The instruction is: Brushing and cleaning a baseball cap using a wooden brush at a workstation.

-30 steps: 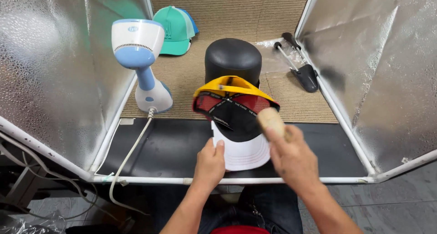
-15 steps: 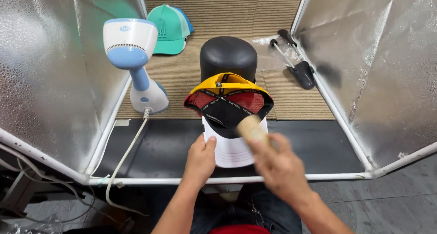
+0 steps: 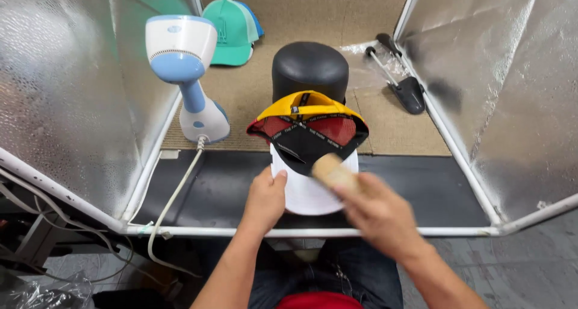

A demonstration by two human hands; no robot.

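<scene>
Cap point(image 3: 307, 158) sits upside down at the booth's front edge, white front facing you, just ahead of the black form point(image 3: 310, 68). Your left hand point(image 3: 265, 197) fingers curl onto its left side. Your right hand point(image 3: 376, 216) is closed around a wooden brush point(image 3: 331, 172) at the crown; blurred.

We are seeing open black mat point(image 3: 205, 188) left of the cap point(image 3: 307, 134). The steamer point(image 3: 186, 74) and its cord point(image 3: 174, 194) are crowding the left; foil walls point(image 3: 60, 92) are closing both sides, the black form point(image 3: 310, 68) blocking behind.
</scene>
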